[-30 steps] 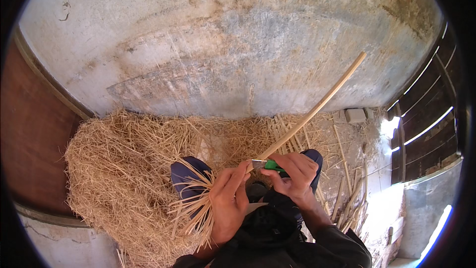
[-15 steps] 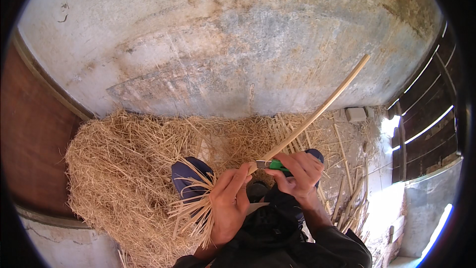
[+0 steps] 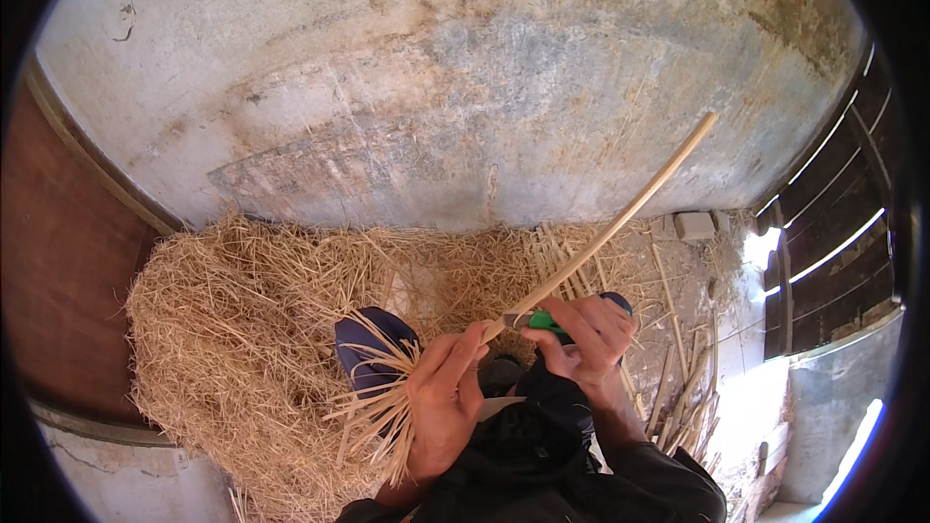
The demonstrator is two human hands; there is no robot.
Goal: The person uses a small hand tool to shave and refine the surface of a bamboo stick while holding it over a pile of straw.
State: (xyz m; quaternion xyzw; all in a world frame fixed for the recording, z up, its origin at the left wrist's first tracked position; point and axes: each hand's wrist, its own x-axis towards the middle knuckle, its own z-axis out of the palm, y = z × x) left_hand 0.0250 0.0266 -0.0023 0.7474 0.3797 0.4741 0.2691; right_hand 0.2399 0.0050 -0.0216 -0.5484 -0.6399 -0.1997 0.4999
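A long pale wooden stick point(image 3: 620, 220), perhaps bamboo, slants from my hands up to the right. My left hand point(image 3: 448, 397) pinches its lower end, where thin split strips point(image 3: 383, 407) fan out to the left past the fingers. Gripped in my right hand point(image 3: 589, 339) is a green-handled utility knife point(image 3: 542, 321). Its blade rests against the stick just above my left fingertips. How deep the blade sits in the wood cannot be made out. Behind the strips shows my left knee point(image 3: 363, 349) in blue trousers.
A big heap of straw-like shavings point(image 3: 232, 339) covers the floor at left. Loose sticks point(image 3: 690, 383) lie at right, near a block point(image 3: 694, 225) by the stained wall point(image 3: 465, 87). A brown panel point(image 3: 73, 281) stands far left, dark slatted boards point(image 3: 833, 223) far right.
The stick's far end has dipped slightly down and left. My right hand with the knife has shifted a little to the right; my left hand has moved slightly left.
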